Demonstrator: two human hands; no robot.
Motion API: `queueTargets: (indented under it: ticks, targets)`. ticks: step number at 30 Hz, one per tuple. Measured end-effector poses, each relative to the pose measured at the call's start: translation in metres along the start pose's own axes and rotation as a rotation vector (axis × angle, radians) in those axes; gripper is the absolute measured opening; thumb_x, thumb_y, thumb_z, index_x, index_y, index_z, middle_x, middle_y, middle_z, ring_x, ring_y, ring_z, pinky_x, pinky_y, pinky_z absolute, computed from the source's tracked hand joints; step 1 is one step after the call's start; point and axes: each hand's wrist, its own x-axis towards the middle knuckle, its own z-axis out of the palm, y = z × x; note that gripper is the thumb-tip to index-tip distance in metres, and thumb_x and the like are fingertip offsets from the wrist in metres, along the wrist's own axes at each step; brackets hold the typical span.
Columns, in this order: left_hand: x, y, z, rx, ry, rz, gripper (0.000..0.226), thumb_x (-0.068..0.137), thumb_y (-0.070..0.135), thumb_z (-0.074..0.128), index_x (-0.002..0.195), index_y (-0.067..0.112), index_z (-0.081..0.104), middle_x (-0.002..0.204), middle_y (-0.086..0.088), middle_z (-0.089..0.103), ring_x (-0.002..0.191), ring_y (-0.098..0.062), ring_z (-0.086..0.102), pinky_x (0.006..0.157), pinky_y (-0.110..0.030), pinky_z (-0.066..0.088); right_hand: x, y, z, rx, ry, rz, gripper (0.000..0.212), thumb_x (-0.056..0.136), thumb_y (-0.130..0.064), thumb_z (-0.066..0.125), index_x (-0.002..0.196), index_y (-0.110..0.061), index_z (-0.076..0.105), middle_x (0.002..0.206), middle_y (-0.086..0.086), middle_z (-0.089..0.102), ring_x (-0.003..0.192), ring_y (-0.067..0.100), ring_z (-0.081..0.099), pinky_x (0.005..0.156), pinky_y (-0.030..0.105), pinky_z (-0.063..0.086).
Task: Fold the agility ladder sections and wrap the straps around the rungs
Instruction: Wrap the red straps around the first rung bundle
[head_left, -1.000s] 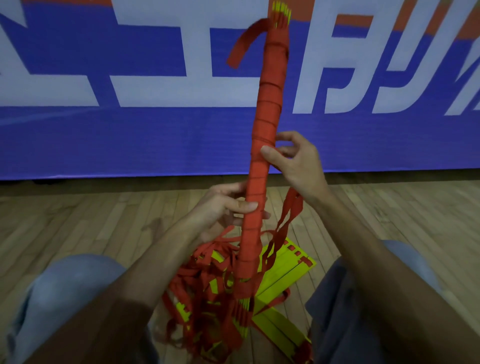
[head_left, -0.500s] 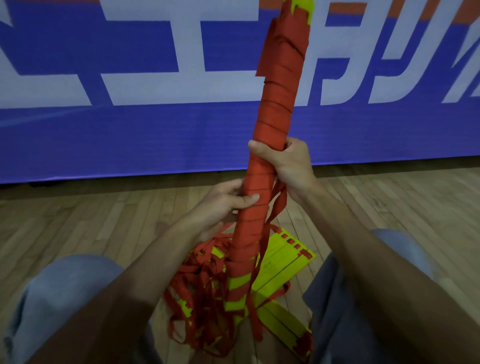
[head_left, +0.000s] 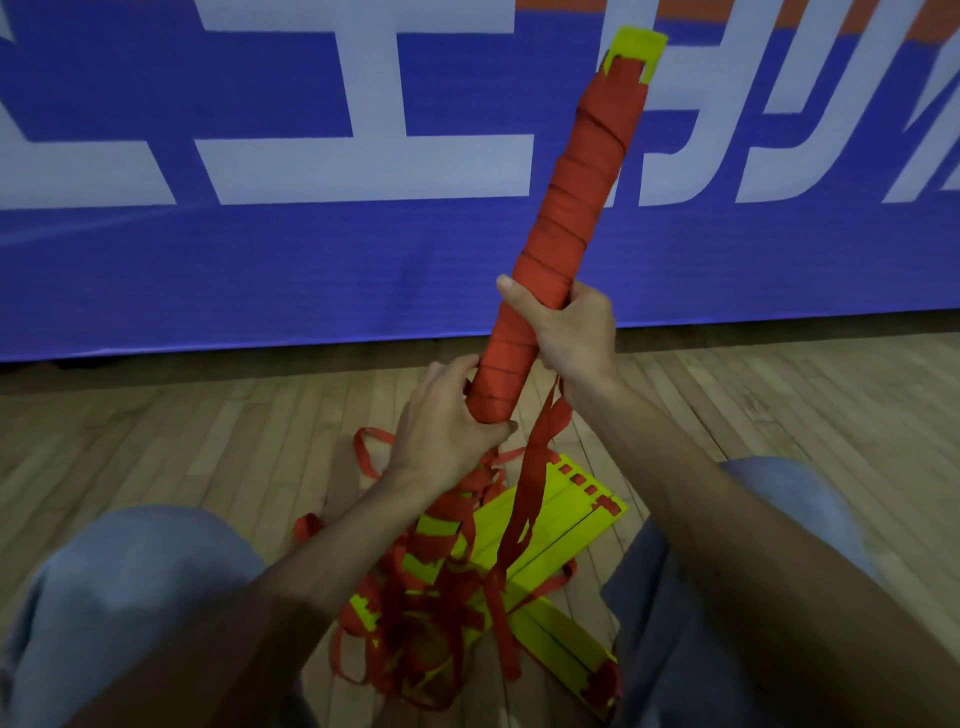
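Wrapped rung bundle (head_left: 566, 249) tilted up and rightward; left hand (head_left: 452, 421) clenched round its lower end, right hand (head_left: 571, 327) gripping just above, loose strap (head_left: 530, 499) dangling beneath toward floor.

The left hand (head_left: 447, 415) covers the lower end of the wrapped bundle (head_left: 566, 208), so its bottom edge can't be made out. The right hand (head_left: 571, 332) hides the bundle's right side at mid-frame, its fingers tucked behind. Lower centre, the loose straps (head_left: 431, 597) tangle over the yellow rungs (head_left: 561, 525), burying most of them. The banner (head_left: 363, 260) runs off top, left and right, its lettering cut. Both knees are cropped at the bottom edge.
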Motion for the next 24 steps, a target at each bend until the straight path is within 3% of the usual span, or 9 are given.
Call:
queueTargets:
  ticks: [4, 6, 8, 12, 15, 18, 20, 22, 24]
  targets:
    - [0.006, -0.001, -0.011, -0.169, 0.004, -0.031, 0.065, 0.061, 0.029, 0.086, 0.119, 0.033, 0.056, 0.094, 0.011, 0.065, 0.082, -0.007, 0.067, 0.076, -0.036, 0.057, 0.001, -0.006, -0.004, -0.003, -0.096, -0.073, 0.044, 0.066, -0.058, 0.079, 0.088, -0.020, 0.071, 0.082, 0.000, 0.075, 0.080, 0.017, 0.073, 0.075, 0.046, 0.059]
    - [0.008, 0.000, -0.018, -0.269, -0.020, -0.066, 0.062, 0.065, 0.018, 0.087, 0.117, 0.033, 0.056, 0.088, 0.014, 0.062, 0.073, 0.001, 0.065, 0.068, -0.021, 0.055, -0.001, -0.011, -0.006, -0.050, -0.101, -0.158, 0.036, 0.075, -0.054, 0.075, 0.089, -0.021, 0.071, 0.084, 0.001, 0.075, 0.082, 0.015, 0.071, 0.079, 0.043, 0.058]
    - [0.010, -0.001, -0.025, -0.387, -0.081, -0.083, 0.058, 0.068, 0.010, 0.085, 0.116, 0.029, 0.057, 0.091, 0.010, 0.064, 0.075, 0.000, 0.067, 0.066, -0.016, 0.054, -0.002, -0.014, -0.009, -0.103, -0.105, -0.226, 0.030, 0.084, -0.051, 0.068, 0.090, -0.021, 0.070, 0.084, -0.002, 0.073, 0.082, 0.010, 0.069, 0.079, 0.034, 0.056]
    - [0.013, 0.001, -0.036, -0.619, -0.199, -0.136, 0.057, 0.074, 0.008, 0.079, 0.127, 0.019, 0.060, 0.113, -0.009, 0.066, 0.098, -0.025, 0.069, 0.085, -0.039, 0.057, -0.002, -0.015, -0.012, -0.191, -0.125, -0.316, 0.031, 0.100, -0.038, 0.049, 0.074, -0.024, 0.059, 0.063, -0.014, 0.056, 0.060, -0.005, 0.054, 0.060, 0.011, 0.039]
    - [0.013, 0.003, -0.041, -0.856, -0.292, -0.162, 0.048, 0.075, 0.007, 0.070, 0.123, 0.011, 0.063, 0.107, -0.014, 0.067, 0.094, -0.037, 0.070, 0.085, -0.049, 0.054, 0.001, -0.009, -0.011, -0.166, -0.184, -0.351, 0.031, 0.103, -0.031, 0.046, 0.111, -0.011, 0.068, 0.088, -0.012, 0.069, 0.083, -0.010, 0.063, 0.077, 0.009, 0.045]
    - [0.012, 0.002, -0.041, -1.056, -0.367, -0.151, 0.037, 0.075, 0.009, 0.063, 0.112, 0.004, 0.064, 0.095, -0.014, 0.069, 0.085, -0.033, 0.072, 0.076, -0.046, 0.056, 0.003, -0.008, -0.007, -0.093, -0.236, -0.315, 0.043, 0.099, -0.036, 0.051, 0.134, -0.012, 0.057, 0.107, 0.001, 0.070, 0.098, 0.005, 0.067, 0.091, 0.024, 0.052]
    - [0.013, -0.001, -0.042, -1.173, -0.434, -0.125, 0.038, 0.073, 0.014, 0.071, 0.109, 0.002, 0.066, 0.094, -0.016, 0.072, 0.084, -0.032, 0.073, 0.071, -0.040, 0.060, 0.001, -0.011, -0.006, -0.031, -0.268, -0.262, 0.038, 0.100, -0.035, 0.052, 0.129, -0.012, 0.061, 0.100, -0.003, 0.070, 0.087, 0.001, 0.066, 0.082, 0.022, 0.052]
    - [0.013, -0.001, -0.046, -1.272, -0.535, -0.112, 0.051, 0.063, 0.022, 0.084, 0.107, 0.000, 0.070, 0.097, -0.020, 0.072, 0.084, -0.033, 0.073, 0.071, -0.039, 0.061, -0.003, -0.016, -0.007, 0.124, -0.331, -0.177, 0.029, 0.100, -0.033, 0.051, 0.106, -0.011, 0.069, 0.079, -0.010, 0.065, 0.065, -0.001, 0.059, 0.064, 0.019, 0.047]
    - [0.012, -0.002, -0.050, -1.291, -0.632, -0.106, 0.058, 0.059, 0.026, 0.087, 0.107, -0.001, 0.071, 0.097, -0.024, 0.072, 0.082, -0.033, 0.073, 0.073, -0.041, 0.060, -0.005, -0.020, -0.011, 0.296, -0.440, -0.060, 0.032, 0.099, -0.035, 0.052, 0.084, -0.010, 0.066, 0.061, -0.005, 0.056, 0.050, 0.008, 0.047, 0.050, 0.026, 0.035]
